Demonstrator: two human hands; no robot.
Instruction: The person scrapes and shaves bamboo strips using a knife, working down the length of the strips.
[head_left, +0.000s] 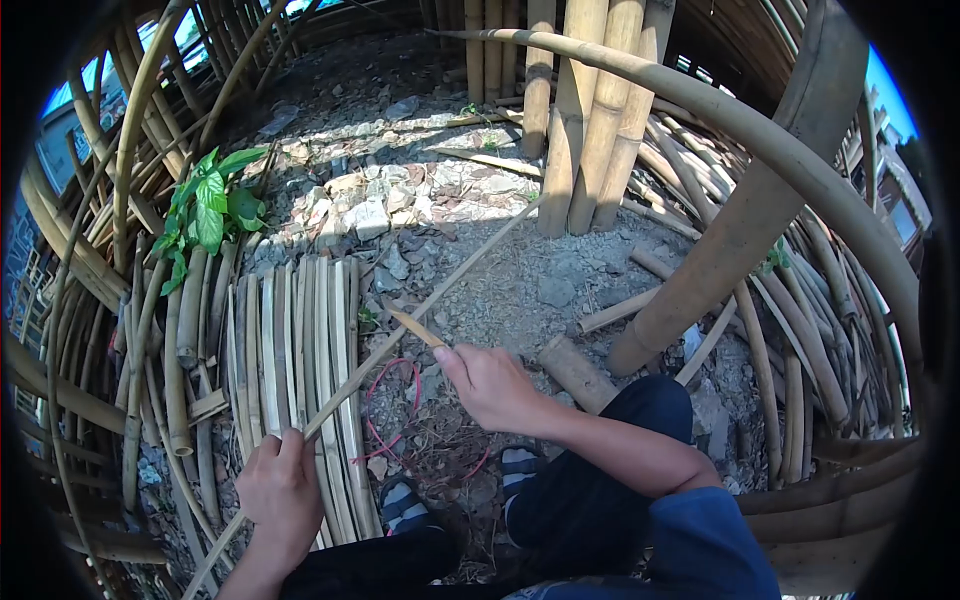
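Note:
A long, narrow bamboo strip (pixel 455 277) runs diagonally from the lower left towards the upright poles. My left hand (pixel 280 490) is closed round its lower part. My right hand (pixel 490 388) grips a short, tan, knife-like tool (pixel 418 328) with a narrow pointed end, its other end hidden in the fist. In this view the tool's far end overlaps the strip around its middle. Beneath the strip and beside my left hand, a row of split bamboo strips (pixel 320 340) lies side by side on the ground.
Thick bamboo poles (pixel 590 120) stand ahead, and a slanted pole (pixel 735 225) rises at the right. A cut bamboo piece (pixel 577 372) lies near my knee. Pink string (pixel 372 400) is on the stony ground between the strips and my feet. A leafy plant (pixel 210 205) grows at left.

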